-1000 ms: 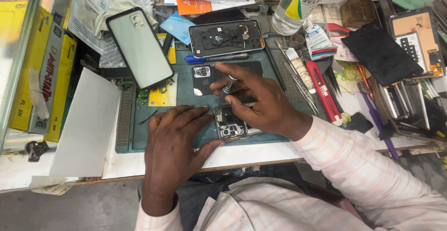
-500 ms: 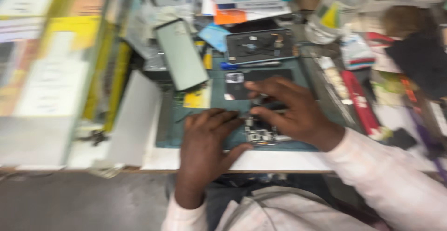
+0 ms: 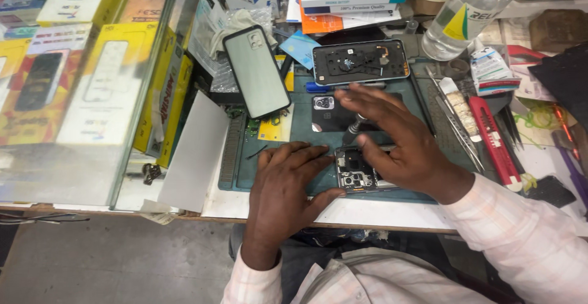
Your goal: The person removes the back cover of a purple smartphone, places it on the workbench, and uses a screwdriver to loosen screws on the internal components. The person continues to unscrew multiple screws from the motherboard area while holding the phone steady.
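At a cluttered repair bench, a glass showcase (image 3: 79, 96) of yellow boxed accessories fills the left, with a grey card (image 3: 193, 154) leaning on its edge. Next, a detached phone back cover (image 3: 256, 71) lies tilted, inner face up, half on the green work mat (image 3: 300, 123), set off to the side, seemingly to keep the middle free. The person's left hand (image 3: 288, 184) presses flat on the mat, fingers together and curled around nothing, fingertips touching the left edge of the opened phone (image 3: 358, 170), apparently to stop it sliding. The right hand (image 3: 398, 142) arches over that phone, fingers spread wide; a slim screwdriver (image 3: 353, 129) stands upright beneath it, its top hidden under the hand (whether thumb and a finger pinch the handle cannot be told). The phone lies near the mat's front edge, just before the person's body. Behind it rest a dark panel with a camera cut-out (image 3: 334, 111) and a blue-rimmed phone frame (image 3: 361, 62). Further right are tweezers (image 3: 456, 126), a red utility knife (image 3: 493, 135) and a clear plastic bottle (image 3: 468, 10), all within reach. Compared with a second ago, the right hand's fingers have fanned open from a closed grip, while the left hand and phone keep their place
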